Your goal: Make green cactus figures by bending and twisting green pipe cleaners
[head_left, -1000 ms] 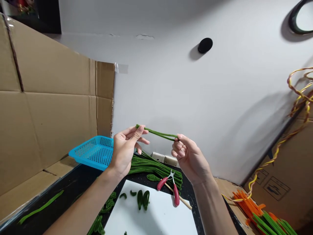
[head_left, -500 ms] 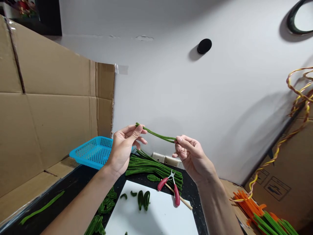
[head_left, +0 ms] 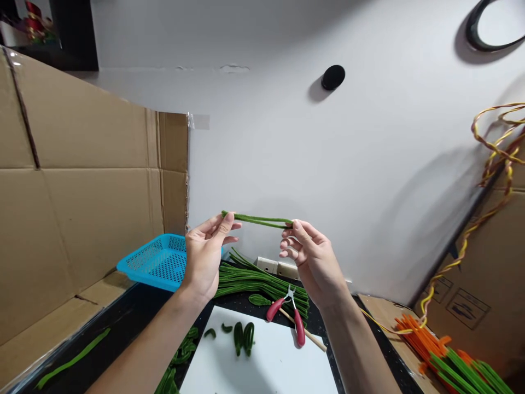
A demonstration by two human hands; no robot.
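I have a doubled green pipe cleaner (head_left: 256,220) held up in the air in front of me, stretched between my two hands and well above the desk (head_left: 123,320). Its long axis runs left to right, almost level, the left end a touch higher than the right. My left hand (head_left: 205,257) pinches the left end between thumb and forefinger, the other fingers loosely spread below. My right hand (head_left: 311,260) pinches the right end at its fingertips, the remaining fingers curled in toward the palm. Neither hand is nearer than the other: each has one end, and the free span lies between them (the two strands lie close together, so I cannot tell whether they are joined at either end).

Below the hands, a bundle of green pipe cleaners (head_left: 262,282) lies on the desk, just under the gap between my wrists. Red-handled pliers (head_left: 289,312) rest below my right hand, at the far edge of a white board (head_left: 270,366), and a few short bent green pieces (head_left: 241,335) lie on that board. A blue mesh basket (head_left: 158,261) sits to the left of my left hand, beside a cardboard wall (head_left: 82,180). Orange and green pipe cleaners (head_left: 447,355) are piled well off to the right of my right forearm.
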